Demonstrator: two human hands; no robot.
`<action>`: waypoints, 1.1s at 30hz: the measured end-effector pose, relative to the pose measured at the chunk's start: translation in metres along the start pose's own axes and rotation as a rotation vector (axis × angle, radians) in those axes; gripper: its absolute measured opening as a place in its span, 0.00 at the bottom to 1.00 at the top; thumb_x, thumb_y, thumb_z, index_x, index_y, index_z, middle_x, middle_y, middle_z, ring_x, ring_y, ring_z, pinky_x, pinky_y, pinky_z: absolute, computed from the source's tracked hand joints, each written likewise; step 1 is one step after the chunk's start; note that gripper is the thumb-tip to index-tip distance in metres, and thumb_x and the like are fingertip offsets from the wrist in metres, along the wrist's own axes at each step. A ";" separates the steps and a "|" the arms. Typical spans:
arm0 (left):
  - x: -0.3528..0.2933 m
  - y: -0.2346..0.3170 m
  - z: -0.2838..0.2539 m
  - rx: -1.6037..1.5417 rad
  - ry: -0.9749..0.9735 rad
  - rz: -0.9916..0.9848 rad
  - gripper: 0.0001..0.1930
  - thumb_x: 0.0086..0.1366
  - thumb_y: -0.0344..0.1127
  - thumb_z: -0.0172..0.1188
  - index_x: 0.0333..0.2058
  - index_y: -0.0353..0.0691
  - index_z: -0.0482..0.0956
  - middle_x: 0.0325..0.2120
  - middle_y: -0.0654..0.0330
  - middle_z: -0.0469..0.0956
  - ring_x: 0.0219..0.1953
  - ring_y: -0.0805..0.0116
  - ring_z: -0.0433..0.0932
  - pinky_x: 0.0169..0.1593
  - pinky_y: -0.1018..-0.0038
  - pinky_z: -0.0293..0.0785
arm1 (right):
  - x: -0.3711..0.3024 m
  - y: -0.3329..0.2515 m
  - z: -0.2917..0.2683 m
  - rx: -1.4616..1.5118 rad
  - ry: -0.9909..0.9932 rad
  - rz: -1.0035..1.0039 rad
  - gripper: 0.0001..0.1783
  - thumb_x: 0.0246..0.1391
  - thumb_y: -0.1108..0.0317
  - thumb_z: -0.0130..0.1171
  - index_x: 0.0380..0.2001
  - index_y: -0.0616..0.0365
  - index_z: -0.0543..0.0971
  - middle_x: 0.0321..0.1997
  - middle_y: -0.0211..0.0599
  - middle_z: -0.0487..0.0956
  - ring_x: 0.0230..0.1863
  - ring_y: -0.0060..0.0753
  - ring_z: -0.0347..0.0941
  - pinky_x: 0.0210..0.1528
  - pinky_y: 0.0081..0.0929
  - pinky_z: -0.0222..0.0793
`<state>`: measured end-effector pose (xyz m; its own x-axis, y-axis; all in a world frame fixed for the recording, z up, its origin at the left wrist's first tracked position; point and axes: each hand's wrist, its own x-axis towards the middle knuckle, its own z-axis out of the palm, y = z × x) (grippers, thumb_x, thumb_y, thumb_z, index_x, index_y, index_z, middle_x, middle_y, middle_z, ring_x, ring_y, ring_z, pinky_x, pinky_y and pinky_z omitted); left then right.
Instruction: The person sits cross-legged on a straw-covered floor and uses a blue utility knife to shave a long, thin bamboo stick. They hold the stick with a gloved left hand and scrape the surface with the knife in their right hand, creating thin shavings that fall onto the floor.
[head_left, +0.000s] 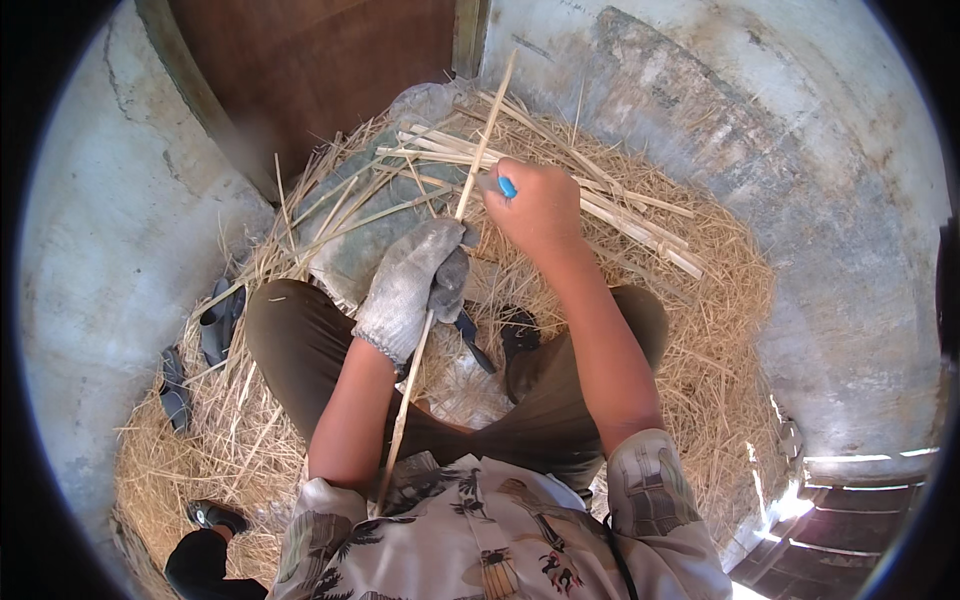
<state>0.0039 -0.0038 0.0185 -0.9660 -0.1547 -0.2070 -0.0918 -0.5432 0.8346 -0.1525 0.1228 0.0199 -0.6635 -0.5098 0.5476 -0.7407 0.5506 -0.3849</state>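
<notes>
My left hand (pixel 415 285), in a grey-white knitted glove, is closed around a long, thin bamboo strip (pixel 491 125). The strip runs from below my left forearm up past my right hand, its far end raised above the straw. My bare right hand (pixel 538 205) is closed on a small blue-handled tool (pixel 507 187), right beside the strip just beyond the glove. My fingers cover most of the tool, so its working end cannot be made out. Below the glove, between my knees, is a dark blue-black object (pixel 473 343) whose kind is unclear.
Pale split strips (pixel 640 230) lie beyond my hands, partly over a greenish sack (pixel 355 225). Straw-like shavings (pixel 720 300) cover the floor. Dark sandals (pixel 218 322) lie at left; another person's shoe (pixel 215 516) shows lower left. A curved grey wall (pixel 830 230) and brown door (pixel 320 70) stand around.
</notes>
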 end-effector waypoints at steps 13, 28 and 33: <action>-0.016 -0.007 0.024 0.029 0.031 -0.053 0.13 0.77 0.43 0.52 0.41 0.39 0.76 0.17 0.70 0.64 0.14 0.79 0.58 0.20 0.78 0.55 | 0.001 -0.001 0.004 -0.150 0.074 0.110 0.07 0.49 0.62 0.73 0.27 0.49 0.85 0.21 0.42 0.81 0.25 0.48 0.80 0.30 0.43 0.74; -0.030 -0.018 0.041 0.151 0.018 -0.132 0.11 0.78 0.40 0.53 0.41 0.39 0.77 0.20 0.71 0.67 0.17 0.81 0.63 0.21 0.80 0.58 | 0.018 0.035 -0.020 -0.306 0.206 0.342 0.08 0.45 0.64 0.73 0.30 0.52 0.86 0.24 0.43 0.83 0.27 0.48 0.82 0.32 0.42 0.77; -0.032 -0.018 0.044 0.188 0.056 -0.099 0.11 0.77 0.40 0.54 0.41 0.39 0.78 0.20 0.71 0.68 0.17 0.81 0.63 0.21 0.79 0.58 | 0.017 0.040 -0.019 -0.350 0.267 0.281 0.12 0.43 0.64 0.75 0.34 0.50 0.87 0.24 0.40 0.84 0.26 0.46 0.82 0.30 0.38 0.76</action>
<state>0.0257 0.0471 0.0329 -0.9355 -0.1566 -0.3167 -0.2344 -0.3958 0.8879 -0.1913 0.1483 0.0279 -0.7476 -0.1492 0.6471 -0.4280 0.8534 -0.2977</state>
